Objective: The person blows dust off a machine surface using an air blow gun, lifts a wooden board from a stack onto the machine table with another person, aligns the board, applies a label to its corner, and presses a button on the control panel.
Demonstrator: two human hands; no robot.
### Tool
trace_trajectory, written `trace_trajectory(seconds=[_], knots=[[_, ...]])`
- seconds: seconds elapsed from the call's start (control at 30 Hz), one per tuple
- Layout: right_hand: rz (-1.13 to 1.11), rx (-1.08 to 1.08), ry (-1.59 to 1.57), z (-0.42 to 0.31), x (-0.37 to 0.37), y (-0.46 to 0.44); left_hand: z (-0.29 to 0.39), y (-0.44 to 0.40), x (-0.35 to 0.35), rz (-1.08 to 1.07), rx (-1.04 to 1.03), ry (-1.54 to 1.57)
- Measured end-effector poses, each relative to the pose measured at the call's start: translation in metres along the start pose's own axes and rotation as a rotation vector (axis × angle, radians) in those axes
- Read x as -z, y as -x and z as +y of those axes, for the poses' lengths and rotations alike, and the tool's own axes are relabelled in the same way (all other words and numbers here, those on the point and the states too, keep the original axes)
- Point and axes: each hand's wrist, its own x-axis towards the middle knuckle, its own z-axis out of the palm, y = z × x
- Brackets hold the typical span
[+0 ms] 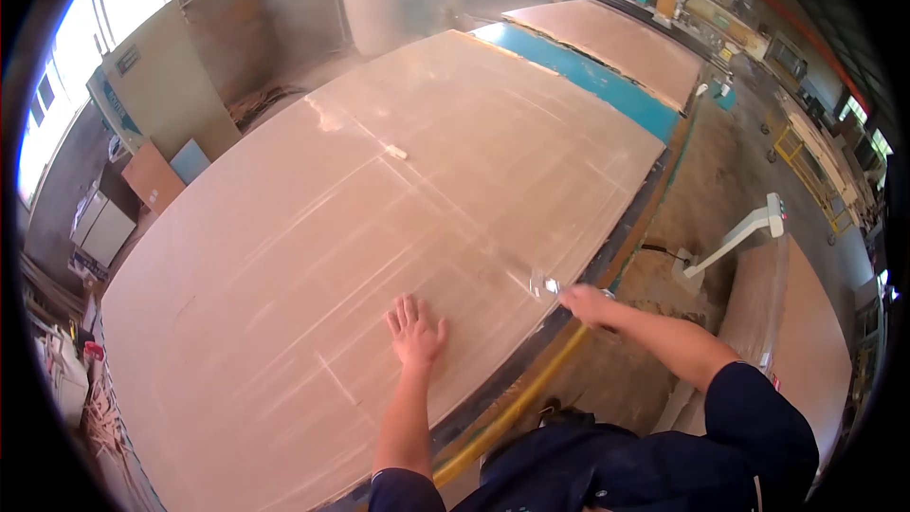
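Observation:
My left hand (416, 332) lies flat on a large pale brown board (284, 209), fingers spread and holding nothing. Near the board's right edge, my right hand (588, 305) is closed around a small hand tool (545, 285) with a shiny metal head. Blur hides the tool's exact kind; its head is at or just above the board. Pale dusty lines, some long and straight, run across the surface. Farther up the board sits a small whitish block (396, 153), away from both hands.
Beyond the board show a blue-green machine bed (588, 76) and another brown board (607, 38). A yellow edge rail (512, 408) runs along my side. To the right stand a white angled arm (739, 237), another large panel (806, 341) and a yellow cart (806, 171). Scraps (109, 417) lie at left.

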Motion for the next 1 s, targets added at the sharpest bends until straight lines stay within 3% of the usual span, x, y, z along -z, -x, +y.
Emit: trace_trajectory(seconds=[0.03, 0.07, 0.13, 0.2, 0.27, 0.37, 0.53, 0.67, 0.8, 0.87, 1.0], knots=[[-0.154, -0.477, -0.321, -0.035, 0.014, -0.031, -0.001, -0.006, 0.0, -0.018, 0.02, 0.001], [-0.016, -0.439, -0.464, -0.053, 0.015, -0.063, 0.002, -0.014, -0.001, 0.002, 0.03, 0.003], [-0.147, -0.335, -0.208, -0.072, 0.015, -0.126, 0.004, -0.025, -0.005, 0.022, 0.049, -0.002], [-0.106, -0.166, -0.116, -0.088, 0.005, -0.182, 0.002, -0.042, -0.006, 0.056, 0.068, 0.0], [-0.116, -0.259, -0.155, -0.1, 0.004, -0.247, 0.005, -0.054, -0.009, 0.08, 0.092, 0.01], [-0.262, -0.155, -0.038, -0.124, 0.001, -0.32, 0.011, -0.055, -0.002, 0.072, 0.127, 0.011], [-0.247, 0.11, -0.176, -0.164, -0.036, -0.413, 0.013, -0.065, 0.007, 0.067, 0.148, -0.001], [-0.184, 0.034, -0.314, -0.19, -0.036, -0.49, 0.012, -0.067, 0.007, 0.072, 0.141, -0.021], [-0.167, -0.023, -0.177, -0.173, 0.003, -0.542, 0.014, -0.07, 0.004, 0.081, 0.143, -0.022], [-0.079, -0.014, -0.171, -0.128, 0.024, -0.553, 0.017, -0.07, 0.01, 0.059, 0.148, -0.002], [-0.03, -0.194, -0.129, -0.035, 0.065, -0.553, 0.014, -0.067, 0.006, 0.013, 0.156, -0.038]])
